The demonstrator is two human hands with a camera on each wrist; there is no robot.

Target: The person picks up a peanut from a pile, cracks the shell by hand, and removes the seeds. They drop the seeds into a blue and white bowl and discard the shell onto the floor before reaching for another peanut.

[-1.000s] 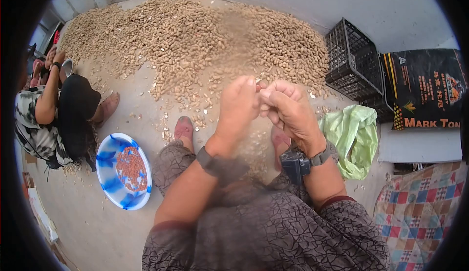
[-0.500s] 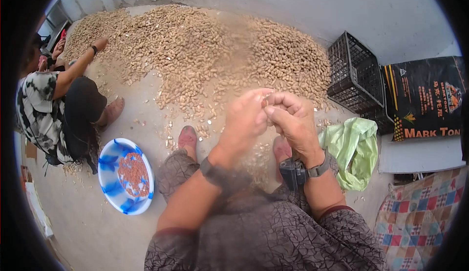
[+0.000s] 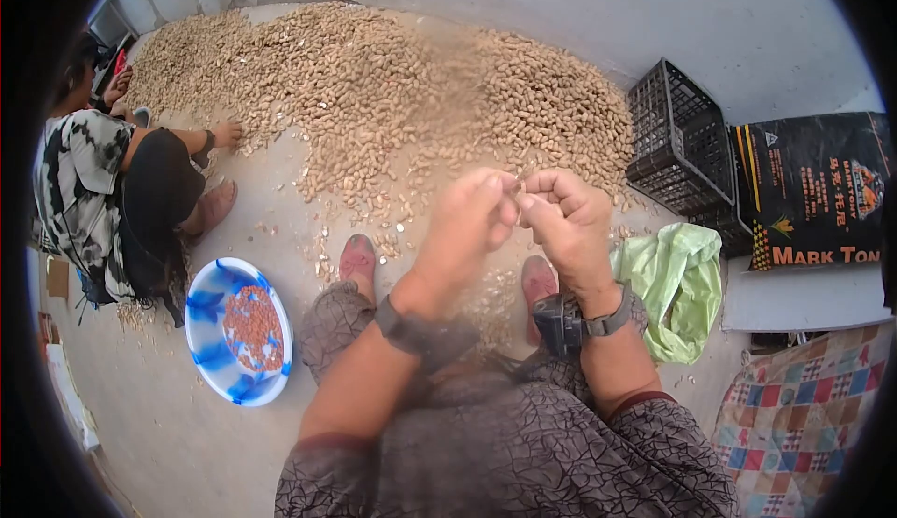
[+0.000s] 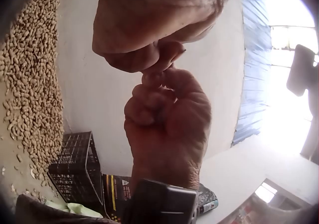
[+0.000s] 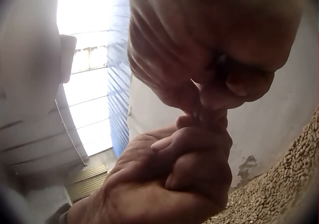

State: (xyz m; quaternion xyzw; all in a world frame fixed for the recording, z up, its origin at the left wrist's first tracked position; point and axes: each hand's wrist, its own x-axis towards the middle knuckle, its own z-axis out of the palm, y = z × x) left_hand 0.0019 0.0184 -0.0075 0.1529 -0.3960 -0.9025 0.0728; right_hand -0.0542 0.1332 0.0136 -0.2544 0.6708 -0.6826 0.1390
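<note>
In the head view both hands are raised together in front of the lap, fingertips meeting. My left hand (image 3: 462,233) and my right hand (image 3: 575,228) pinch a small peanut (image 3: 517,185) between thumbs and fingers, and most of it is hidden by the fingertips. In the left wrist view the right hand (image 4: 169,119) rises from below with curled fingers to meet the left one. The right wrist view shows the left hand (image 5: 174,179) underneath, its fingertips against the right hand's. A big heap of unshelled peanuts (image 3: 374,88) spreads over the floor beyond.
A blue-and-white basin (image 3: 210,354) with reddish shelled peanuts stands at the left. Another person (image 3: 89,163) squats by the heap. To the right are a black crate (image 3: 677,135), a black printed sack (image 3: 813,191), a green bag (image 3: 668,284) and a checked cloth (image 3: 804,415).
Both hands stay together, their fingers shifting around the peanut; a reddish kernel showed between them half a second ago. The other person's arm has reached out toward the heap, then lower.
</note>
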